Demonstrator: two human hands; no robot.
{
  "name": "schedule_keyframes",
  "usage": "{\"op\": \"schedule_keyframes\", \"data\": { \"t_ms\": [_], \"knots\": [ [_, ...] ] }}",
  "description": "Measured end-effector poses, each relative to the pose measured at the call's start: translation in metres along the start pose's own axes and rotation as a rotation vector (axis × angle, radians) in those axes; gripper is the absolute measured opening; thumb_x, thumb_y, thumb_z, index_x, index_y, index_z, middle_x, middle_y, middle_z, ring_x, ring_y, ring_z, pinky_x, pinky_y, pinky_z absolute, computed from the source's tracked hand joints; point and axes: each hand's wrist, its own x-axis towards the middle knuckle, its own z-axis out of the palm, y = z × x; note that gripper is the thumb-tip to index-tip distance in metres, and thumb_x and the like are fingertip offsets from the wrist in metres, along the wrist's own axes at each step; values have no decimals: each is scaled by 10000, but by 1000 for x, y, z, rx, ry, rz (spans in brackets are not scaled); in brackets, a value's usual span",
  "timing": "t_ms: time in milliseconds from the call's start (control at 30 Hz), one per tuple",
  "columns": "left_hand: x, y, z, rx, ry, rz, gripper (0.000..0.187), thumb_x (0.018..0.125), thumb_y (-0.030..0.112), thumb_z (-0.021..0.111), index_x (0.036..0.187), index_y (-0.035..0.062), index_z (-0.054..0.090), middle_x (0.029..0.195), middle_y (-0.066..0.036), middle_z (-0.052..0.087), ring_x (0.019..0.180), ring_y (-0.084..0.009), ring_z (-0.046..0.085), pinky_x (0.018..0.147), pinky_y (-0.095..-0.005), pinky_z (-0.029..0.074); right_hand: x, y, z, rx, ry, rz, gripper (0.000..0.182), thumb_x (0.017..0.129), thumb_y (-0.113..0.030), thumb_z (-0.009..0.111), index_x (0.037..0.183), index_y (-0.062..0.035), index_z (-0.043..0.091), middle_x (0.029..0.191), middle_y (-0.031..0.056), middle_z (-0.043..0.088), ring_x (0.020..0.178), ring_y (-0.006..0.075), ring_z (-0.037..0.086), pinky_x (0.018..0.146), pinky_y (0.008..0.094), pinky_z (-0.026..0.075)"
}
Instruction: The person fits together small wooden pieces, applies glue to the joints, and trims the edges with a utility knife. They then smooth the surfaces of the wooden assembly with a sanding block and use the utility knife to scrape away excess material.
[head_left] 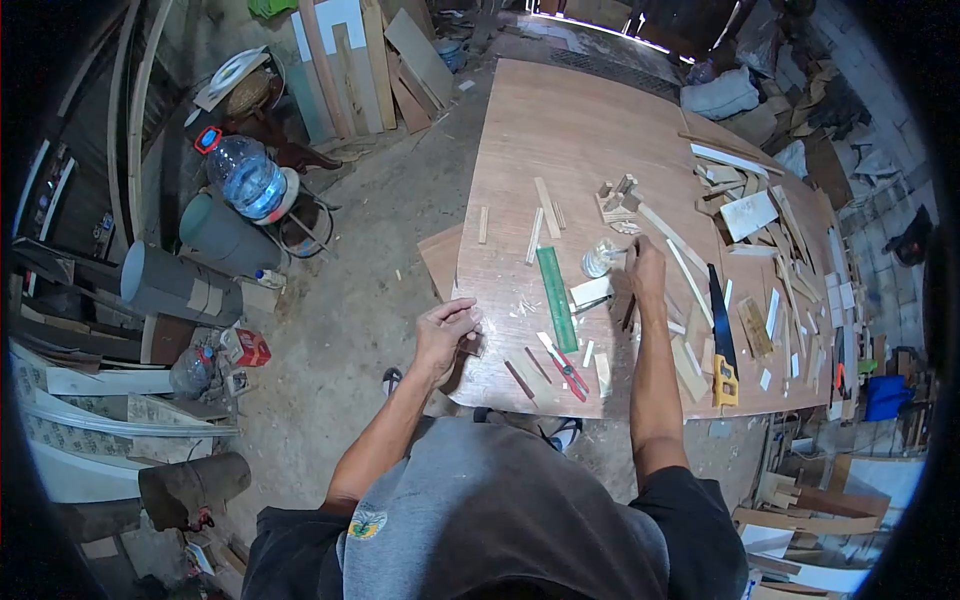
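Observation:
My left hand (447, 335) is at the left edge of the wooden tabletop (560, 110), its fingers curled together; what they hold, if anything, is too small to make out. Over the middle of the table, my right hand (646, 270) is closed right beside the mouth of a small glass jar (597, 261); the thing in its fingers is mostly hidden. Between the hands lie a green ruler (557, 300), a white block (591, 292), and a red-handled cutter (564, 369). Dark thin strips (519, 379) rest near the front edge.
A handsaw with a yellow handle (725, 382) lies right of my right arm. Wood offcuts (750, 215) are heaped along the right side. A small wooden assembly (618, 202) stands beyond the jar. Left of the table, a water bottle (246, 178) sits on a stool.

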Motion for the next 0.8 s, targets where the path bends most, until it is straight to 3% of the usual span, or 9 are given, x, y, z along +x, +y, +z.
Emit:
{"op": "schedule_keyframes", "data": {
  "t_ms": [67, 133, 167, 233, 267, 333, 400, 567, 800],
  "knots": [
    [2, -1, 4, -22, -19, 23, 309, 903, 24, 696, 1196, -51, 628, 825, -81, 698, 648, -87, 634, 560, -213, 522, -13, 4, -16, 18, 54, 2, 149, 874, -66, 590, 954, 56, 622, 791, 273, 641, 749, 424, 656, 703, 496, 508],
    [2, 1, 11, -50, -55, -24, 299, 897, 8, 695, 1183, -53, 629, 973, -117, 712, 781, -133, 686, 668, -227, 553, -33, -13, -47, 170, 153, 151, 172, 895, -44, 565, 1022, 45, 640, 728, 186, 642, 642, 262, 642, 602, 377, 508],
    [1, 2, 16, -45, -67, -24, 299, 897, 8, 695, 1183, -53, 629, 973, -117, 712, 781, -133, 686, 668, -227, 553, -44, -24, -62, 167, 164, 156, 172, 895, -44, 565, 1022, 45, 640, 728, 186, 642, 642, 262, 642, 602, 377, 508],
    [0, 4, 30, -140, -71, -73, 307, 896, -16, 683, 1193, -58, 620, 917, -127, 715, 677, -115, 661, 590, -222, 553, -71, -45, -83, 635, 90, 429, 209, 906, -23, 557, 1075, 38, 664, 720, 91, 634, 606, 109, 570, 554, 247, 461],
    [1, 3, 34, -132, -87, -79, 307, 896, -16, 683, 1193, -58, 620, 917, -127, 715, 677, -115, 661, 590, -222, 553, -87, -52, -83, 632, 107, 438, 209, 906, -23, 557, 1075, 38, 664, 720, 91, 634, 606, 109, 570, 554, 247, 461],
    [3, 0, 42, -77, -158, -57, 317, 893, -29, 673, 1202, -68, 614, 1043, -179, 708, 859, -192, 714, 736, -245, 591, -118, -67, -80, 1173, 85, 685, 226, 920, -20, 558, 1100, 45, 677, 755, 47, 647, 606, 74, 549, 555, 199, 442],
    [2, 3, 57, -53, -174, -81, 322, 894, -31, 668, 1206, -80, 608, 1039, -187, 703, 878, -206, 716, 759, -257, 597, -142, -83, -81, 1289, -2, 684, 231, 903, -2, 588, 1103, 70, 678, 775, 46, 655, 623, 72, 557, 556, 199, 437],
    [0, 9, 87, 24, -224, -129, 303, 906, -22, 664, 1195, -97, 609, 1018, -191, 705, 891, -242, 734, 752, -261, 621, -163, -111, -76, 1218, 51, 583, 232, 887, 12, 643, 1111, 50, 688, 800, 18, 655, 658, 56, 552, 579, 188, 423],
    [-9, 16, 105, 142, -303, -29, 277, 910, -42, 649, 1161, -150, 601, 1001, -221, 698, 884, -259, 733, 776, -272, 626, -170, -98, -71, 1093, 54, 522, 221, 877, 6, 679, 1095, 32, 703, 825, -6, 627, 687, 43, 523, 605, 193, 408]
  ]
}}
